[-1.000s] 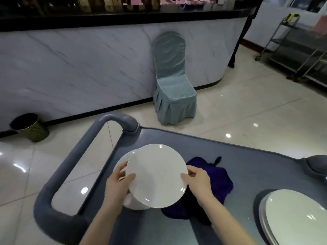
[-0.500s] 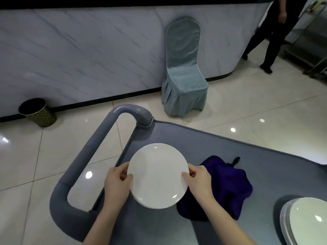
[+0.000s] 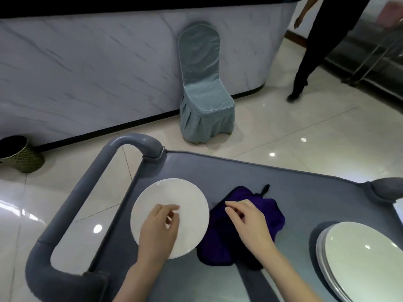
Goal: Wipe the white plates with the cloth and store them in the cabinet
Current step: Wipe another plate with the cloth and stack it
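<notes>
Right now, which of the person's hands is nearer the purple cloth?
Right. The right hand is directly over the purple cloth; the left hand is over the white plate, beside the cloth's left edge.

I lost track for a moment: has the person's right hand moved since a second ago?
Yes. The right hand has left the rim of the plate and shifted rightward; it is now over the purple cloth.
</notes>
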Tool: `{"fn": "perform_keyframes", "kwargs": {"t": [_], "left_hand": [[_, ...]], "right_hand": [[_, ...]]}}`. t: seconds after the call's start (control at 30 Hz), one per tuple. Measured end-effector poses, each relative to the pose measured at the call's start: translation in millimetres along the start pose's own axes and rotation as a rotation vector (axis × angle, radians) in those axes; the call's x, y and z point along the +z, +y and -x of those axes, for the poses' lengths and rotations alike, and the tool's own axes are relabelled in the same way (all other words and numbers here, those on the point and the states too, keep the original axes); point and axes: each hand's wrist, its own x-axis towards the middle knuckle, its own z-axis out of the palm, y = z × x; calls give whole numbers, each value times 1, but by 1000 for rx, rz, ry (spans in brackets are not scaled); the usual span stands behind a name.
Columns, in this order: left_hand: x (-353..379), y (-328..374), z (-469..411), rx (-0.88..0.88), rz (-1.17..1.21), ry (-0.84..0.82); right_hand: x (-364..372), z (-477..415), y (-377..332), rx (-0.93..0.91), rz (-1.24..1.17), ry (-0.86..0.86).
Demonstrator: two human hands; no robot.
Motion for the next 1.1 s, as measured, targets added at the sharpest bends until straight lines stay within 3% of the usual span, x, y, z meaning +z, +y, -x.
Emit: {"fn": "perform_keyframes", "kwargs": {"t": [0.13, 0.23, 0.4, 0.5, 0.67, 0.77, 0.97, 1.1], "left_hand": [[60, 48, 14, 262, -46, -257], [108, 84, 26, 422, -37, -344], [176, 150, 51, 475, -154, -523], [207, 185, 67, 459, -195, -585], [246, 214, 80, 385, -279, -685], [257, 222, 82, 319, -302, -718], [261, 224, 85, 124, -94, -719], [257, 227, 87, 22, 43, -715]], "right_hand": [[-52, 29, 32, -26, 136, 71], [-94, 59, 66, -7, 278, 116], [-163, 109, 132, 92, 485, 236], [-197, 133, 172, 235, 560, 277], [-238, 151, 213, 483, 583, 186], [-250, 153, 226, 570, 480, 144], [-261, 147, 230, 648, 162, 166], [-263, 141, 231, 694, 90, 148]]}}
